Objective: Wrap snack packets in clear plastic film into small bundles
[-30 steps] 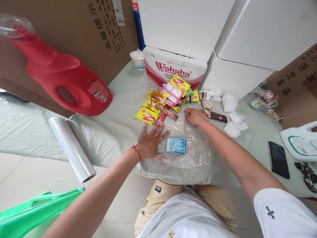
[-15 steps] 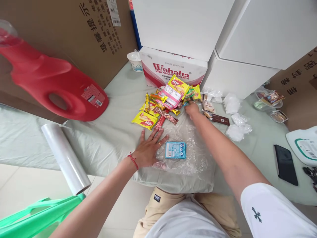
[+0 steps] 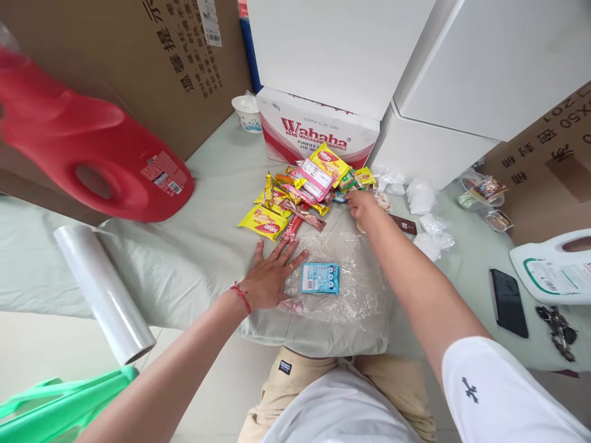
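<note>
My left hand [image 3: 270,277] lies flat with fingers spread, pressing the left edge of a clear sheet of plastic wrap [image 3: 357,289]. On that sheet rests a small light-blue packet [image 3: 320,278], just right of my left thumb. My right hand [image 3: 362,206] reaches to the right side of a heap of wrapped snacks, its fingers bent together; what they grip is hidden. Close to those fingertips are a green-and-yellow packet [image 3: 348,180] and a bit of blue wrapper. Yellow nabati packets [image 3: 263,223] and a red stick pack [image 3: 292,226] belong to the heap.
A Wahaha carton [image 3: 318,132] stands behind the heap. On the left are a red detergent bottle [image 3: 115,160] and a roll of film [image 3: 104,292]. Crumpled plastic pieces [image 3: 422,195], a phone [image 3: 508,303], keys [image 3: 557,332] and a white bottle [image 3: 554,267] lie right.
The camera view has turned slightly right. My right hand has shifted a little rightward against the heap, covering more of the snacks there. My left hand stays flat on the wrap.
</note>
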`<state>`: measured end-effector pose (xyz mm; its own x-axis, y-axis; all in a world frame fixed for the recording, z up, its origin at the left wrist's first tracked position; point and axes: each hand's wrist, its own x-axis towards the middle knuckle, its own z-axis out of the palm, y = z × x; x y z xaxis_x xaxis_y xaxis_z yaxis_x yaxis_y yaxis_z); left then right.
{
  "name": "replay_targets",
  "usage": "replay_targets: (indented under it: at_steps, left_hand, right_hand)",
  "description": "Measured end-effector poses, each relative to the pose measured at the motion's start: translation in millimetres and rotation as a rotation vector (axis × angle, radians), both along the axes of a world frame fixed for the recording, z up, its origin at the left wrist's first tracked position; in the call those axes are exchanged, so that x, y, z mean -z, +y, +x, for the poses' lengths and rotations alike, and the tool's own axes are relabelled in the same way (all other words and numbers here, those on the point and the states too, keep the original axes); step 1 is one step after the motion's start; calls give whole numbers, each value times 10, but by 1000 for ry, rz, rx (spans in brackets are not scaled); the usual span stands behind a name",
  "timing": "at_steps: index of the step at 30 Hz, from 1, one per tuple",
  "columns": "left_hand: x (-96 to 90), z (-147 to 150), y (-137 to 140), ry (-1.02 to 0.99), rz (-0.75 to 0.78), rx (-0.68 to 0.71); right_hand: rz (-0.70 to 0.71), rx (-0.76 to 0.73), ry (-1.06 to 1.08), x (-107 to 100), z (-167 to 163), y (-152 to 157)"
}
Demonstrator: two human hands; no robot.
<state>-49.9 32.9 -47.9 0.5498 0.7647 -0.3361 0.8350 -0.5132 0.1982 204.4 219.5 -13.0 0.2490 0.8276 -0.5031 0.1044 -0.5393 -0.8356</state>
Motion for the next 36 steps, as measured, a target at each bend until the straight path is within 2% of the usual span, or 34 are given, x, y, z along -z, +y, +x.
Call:
replay_targets:
  at_steps: [4, 8, 10, 13, 17, 19, 24, 29, 32, 36]
  left_hand:
    - [-59, 11, -3, 18, -7, -1]
    - [-81, 10, -11, 41, 1, 8]
    - [-70, 5, -11, 52, 8, 12]
    - [-47, 2, -4, 67, 14, 19]
    - [-36, 10, 1, 42, 11, 21]
    - [-48, 16, 0, 35, 6, 16]
    - [-67, 20, -2, 52, -12, 8]
    - [-14, -2, 6, 35, 2, 21]
    - [-15, 1, 7, 33, -10, 22]
    - [-55, -1, 7, 30, -22, 8]
  right_hand:
    - [-59, 41, 121, -214, 439, -667]
    - [-3, 75, 270, -305, 818, -1464]
    - [23, 50, 387, -288, 829, -1782]
    - [10, -83, 521, -214, 598, -2066]
    - [-41, -309, 511, -94, 158, -2158]
    - [-4, -425, 430, -56, 38, -2121]
    - [248, -597, 237, -54, 86, -1793]
    - [259, -683, 43, 25, 57, -1505]
    - [249, -764, -183, 68, -20, -1540]
    - [398, -735, -623, -33, 90, -1797]
